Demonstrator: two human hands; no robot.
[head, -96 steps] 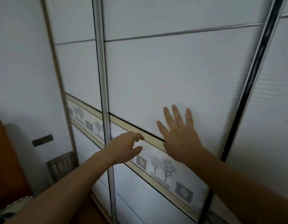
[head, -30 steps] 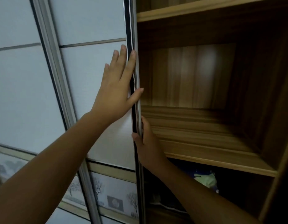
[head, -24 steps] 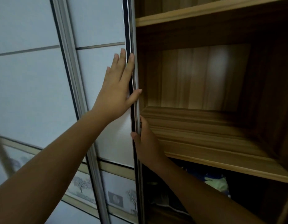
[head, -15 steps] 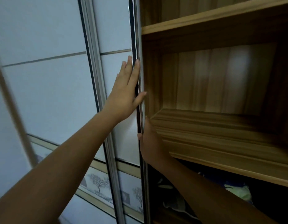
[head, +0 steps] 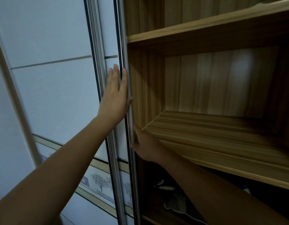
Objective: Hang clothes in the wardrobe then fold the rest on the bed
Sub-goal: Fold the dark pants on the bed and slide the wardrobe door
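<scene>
While left hand (head: pixel 115 98) lies flat on wardrobe door (head: pixel 110 38), right hand (head: pixel 147 145) grips its edge.

Matt wood-grain shelf (head: pixel 221 138), smooth white door panel (head: pixel 51 95), shiny metal frame (head: pixel 122 46)

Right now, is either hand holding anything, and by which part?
Right hand grips the sliding door by its vertical edge; left hand only presses flat against it.

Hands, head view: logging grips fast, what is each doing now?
Left hand: open, flat against the white sliding wardrobe door.
Right hand: grips that door's edge, fingers partly hidden.
</scene>
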